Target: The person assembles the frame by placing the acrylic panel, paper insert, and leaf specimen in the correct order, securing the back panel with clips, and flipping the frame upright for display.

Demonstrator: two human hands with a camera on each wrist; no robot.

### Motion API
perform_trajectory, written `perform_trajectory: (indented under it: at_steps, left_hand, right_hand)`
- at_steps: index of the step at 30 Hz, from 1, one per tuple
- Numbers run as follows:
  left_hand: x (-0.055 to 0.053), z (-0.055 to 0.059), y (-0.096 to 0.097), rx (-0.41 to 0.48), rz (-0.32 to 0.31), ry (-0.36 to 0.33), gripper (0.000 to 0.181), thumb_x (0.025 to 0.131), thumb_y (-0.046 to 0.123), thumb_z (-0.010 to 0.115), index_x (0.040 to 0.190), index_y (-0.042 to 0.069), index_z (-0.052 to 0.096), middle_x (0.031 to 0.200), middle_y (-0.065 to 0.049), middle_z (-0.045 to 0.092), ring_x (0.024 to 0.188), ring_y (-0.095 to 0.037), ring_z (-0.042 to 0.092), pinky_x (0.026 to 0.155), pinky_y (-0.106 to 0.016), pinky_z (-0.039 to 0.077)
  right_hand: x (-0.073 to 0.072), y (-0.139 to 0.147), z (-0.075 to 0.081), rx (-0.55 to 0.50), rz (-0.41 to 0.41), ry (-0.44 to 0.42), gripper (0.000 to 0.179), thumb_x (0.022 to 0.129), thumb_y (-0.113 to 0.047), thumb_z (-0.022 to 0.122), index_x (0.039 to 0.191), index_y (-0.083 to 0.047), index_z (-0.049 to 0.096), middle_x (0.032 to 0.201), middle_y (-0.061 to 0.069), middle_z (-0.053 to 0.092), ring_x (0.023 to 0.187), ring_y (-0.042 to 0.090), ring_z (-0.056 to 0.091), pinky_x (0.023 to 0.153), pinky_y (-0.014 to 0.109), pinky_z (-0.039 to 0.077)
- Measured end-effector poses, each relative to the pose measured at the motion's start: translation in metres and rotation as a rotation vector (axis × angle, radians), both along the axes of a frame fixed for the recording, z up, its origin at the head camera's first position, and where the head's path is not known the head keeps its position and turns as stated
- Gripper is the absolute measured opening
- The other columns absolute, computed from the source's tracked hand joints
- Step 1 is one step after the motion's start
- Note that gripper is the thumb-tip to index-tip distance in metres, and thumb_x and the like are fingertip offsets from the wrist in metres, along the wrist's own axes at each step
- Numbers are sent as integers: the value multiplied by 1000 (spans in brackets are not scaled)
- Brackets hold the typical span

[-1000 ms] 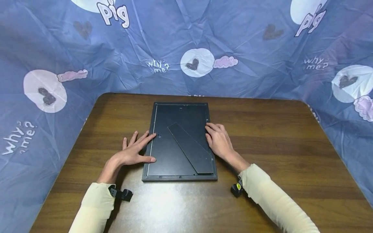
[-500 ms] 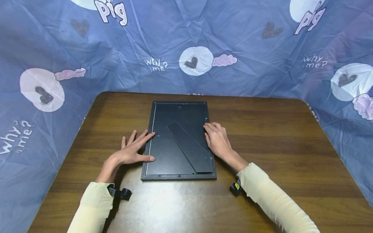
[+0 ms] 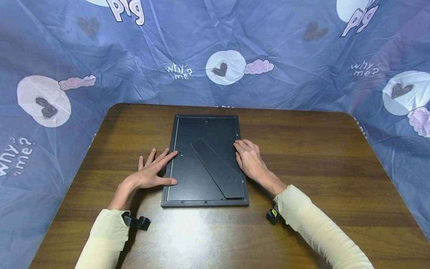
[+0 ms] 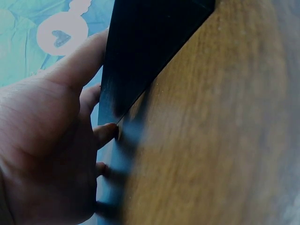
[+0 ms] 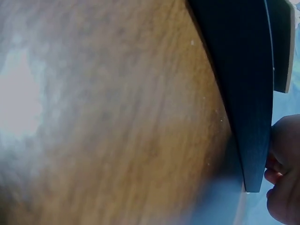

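A black picture frame (image 3: 198, 175) lies face down on the table, its back upward. The slanted stand leg (image 3: 218, 168) lies folded flat against the backing. My left hand (image 3: 146, 175) is spread at the left edge; its thumb and index finger touch the back, while the other fingers reach outside the frame. At the right edge my right hand (image 3: 250, 158) holds on with bent fingers, fingertips on the rim. In the left wrist view the thumb and fingertips meet the dark side of the frame (image 4: 150, 42). The right wrist view shows curled fingers (image 5: 276, 176) beside it, partly cut off.
The brown wooden table (image 3: 319, 168) extends around the frame, with a bright glare near its front. A blue printed cloth (image 3: 285, 45) hangs behind and at both sides. Small black wrist devices (image 3: 143, 223) sit below the cuffs of the pale sleeves (image 3: 107, 231).
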State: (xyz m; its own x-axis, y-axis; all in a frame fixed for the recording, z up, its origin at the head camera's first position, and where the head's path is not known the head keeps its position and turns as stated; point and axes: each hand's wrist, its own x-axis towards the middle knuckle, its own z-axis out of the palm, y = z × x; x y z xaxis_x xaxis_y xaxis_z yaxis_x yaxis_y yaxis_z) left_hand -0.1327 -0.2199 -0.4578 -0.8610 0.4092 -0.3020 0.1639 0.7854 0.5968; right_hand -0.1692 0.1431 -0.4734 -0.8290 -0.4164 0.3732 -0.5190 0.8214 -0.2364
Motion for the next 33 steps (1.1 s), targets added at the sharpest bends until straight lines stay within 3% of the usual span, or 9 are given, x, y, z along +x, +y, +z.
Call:
perform_trajectory:
  at_steps: [10, 19, 33]
  left_hand:
    - [1, 0, 0, -5, 2, -3, 100, 83, 57, 73, 161, 31, 17, 171, -16, 4, 153, -49, -18, 110, -77, -19]
    - [0, 1, 1, -9, 3, 0, 100, 83, 57, 74, 161, 30, 17, 170, -17, 4, 153, -49, -18, 110, -77, -19]
    - [1, 2, 2, -2, 3, -1, 100, 83, 57, 74, 161, 29, 18, 170, -17, 4, 153, -49, -17, 110, -76, -19]
  right_hand:
    - [-1, 2, -1, 39, 22, 19, 30, 94, -6, 59, 122, 2, 67, 128, 16, 69, 123, 35, 59, 100, 57, 46]
    - [-1, 1, 2, 147, 36, 102, 30, 92, -6, 61, 119, 3, 68, 126, 15, 70, 120, 33, 61, 100, 52, 47]
    - [-1, 2, 6, 236, 47, 122, 29, 93, -9, 61, 119, 2, 69, 126, 14, 70, 120, 32, 62, 100, 48, 49]
